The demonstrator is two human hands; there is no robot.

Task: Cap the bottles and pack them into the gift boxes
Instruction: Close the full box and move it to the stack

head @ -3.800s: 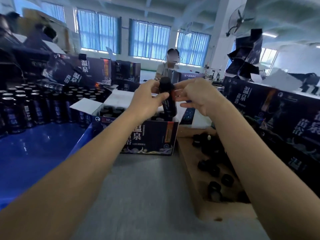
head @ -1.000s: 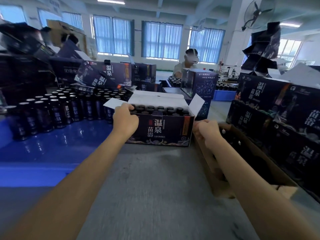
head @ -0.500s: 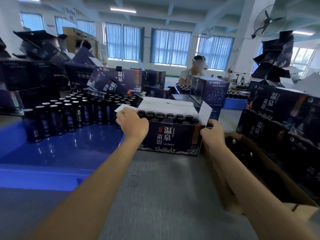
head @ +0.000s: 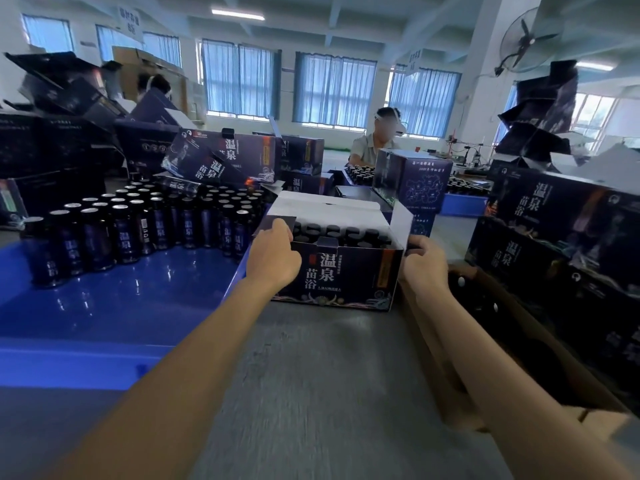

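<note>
The left hand (head: 273, 252) grips the left end flap of the open gift box (head: 346, 275). The right hand (head: 424, 263) curls round its right end. Capped bottles (head: 341, 233) fill it on the counter (head: 311, 375).

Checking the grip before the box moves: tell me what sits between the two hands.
In the head view, the open gift box, filled with capped bottles, sits between the left hand and the right hand; each hand grips one end.

Bright, even daylight from curtained windows (head: 334, 91); far-right pane blown out. Ceiling strip light (head: 238, 14) on. Soft shadows. Glare streaks on blue tray (head: 104, 306), glints on tops of bottles (head: 121, 233). Print on gift box (head: 346, 271) sharp at centre. Counter (head: 311, 375) and frame edges smeared, with wide-angle bending at the sides.
</note>
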